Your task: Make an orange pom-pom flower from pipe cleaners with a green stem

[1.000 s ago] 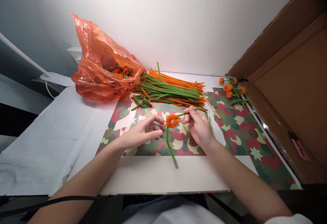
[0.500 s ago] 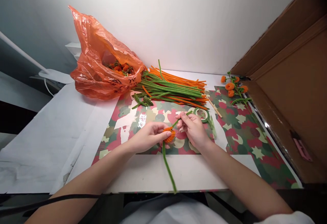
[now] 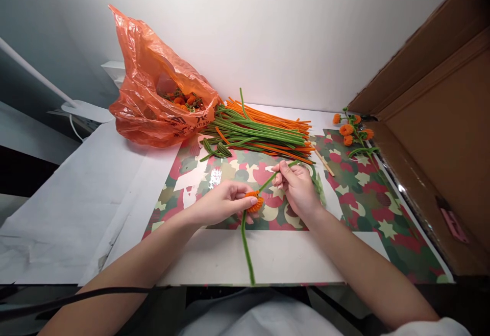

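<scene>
We have our left hand [image 3: 229, 202] pressed around a small, rounded, ribbed orange chenille piece [image 3: 255, 205], thumb on top and fingers behind, probably so that it cannot turn or slip. Our right hand [image 3: 298, 188] pinches a thin, fuzzy green chenille stem [image 3: 270, 180] between thumb and fingertips, its tip poking out beyond the grip. The stem runs straight from the orange piece up to our right hand, which suggests that we hold it under light tension. A green length [image 3: 247, 249] also hangs below our left hand; we cannot tell how the two green parts meet, since the fingers cover that spot.

Beyond both hands lies a long bundle of green and orange chenille stems [image 3: 264, 134], seemingly laid sideways so that single strands pull out easily. Ahead of our left hand sit folded olive-green chenille loops [image 3: 217, 149], and farther off a crinkled, translucent orange plastic bag [image 3: 149, 121] gapes towards us, likely to keep the orange blooms inside within reach. Past our right hand are a slim, pale wooden stick [image 3: 324, 162] and a sprig of round orange chenille blooms [image 3: 347, 130], set aside perhaps to avoid crushing.
</scene>
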Demonstrator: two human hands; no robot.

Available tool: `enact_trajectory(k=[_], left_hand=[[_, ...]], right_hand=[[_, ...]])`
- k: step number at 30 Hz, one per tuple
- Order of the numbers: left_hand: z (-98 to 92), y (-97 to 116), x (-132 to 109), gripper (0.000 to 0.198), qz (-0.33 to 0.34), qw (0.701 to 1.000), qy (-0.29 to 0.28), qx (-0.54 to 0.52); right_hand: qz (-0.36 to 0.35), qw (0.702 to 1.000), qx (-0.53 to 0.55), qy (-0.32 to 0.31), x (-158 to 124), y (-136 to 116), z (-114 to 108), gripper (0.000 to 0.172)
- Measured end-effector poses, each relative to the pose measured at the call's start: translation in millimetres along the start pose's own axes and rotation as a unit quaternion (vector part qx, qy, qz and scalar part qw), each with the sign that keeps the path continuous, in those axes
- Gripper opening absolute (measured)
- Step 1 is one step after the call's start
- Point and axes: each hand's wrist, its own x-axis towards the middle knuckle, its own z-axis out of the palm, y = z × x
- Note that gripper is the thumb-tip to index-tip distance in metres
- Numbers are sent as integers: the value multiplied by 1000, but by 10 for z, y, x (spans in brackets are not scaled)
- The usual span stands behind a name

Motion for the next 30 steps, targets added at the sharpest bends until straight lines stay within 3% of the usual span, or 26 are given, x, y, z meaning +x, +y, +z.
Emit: enact_trajectory(k=[25,30], left_hand=[[-2,-27,-12,26,-20,1000,-2,-16],[-16,-82,10,28,-46,997,19,-50]], right_hand=[[-63,994,29,85,175,-131,-170,40],[-60,996,32,58,198,-146,-205,39]])
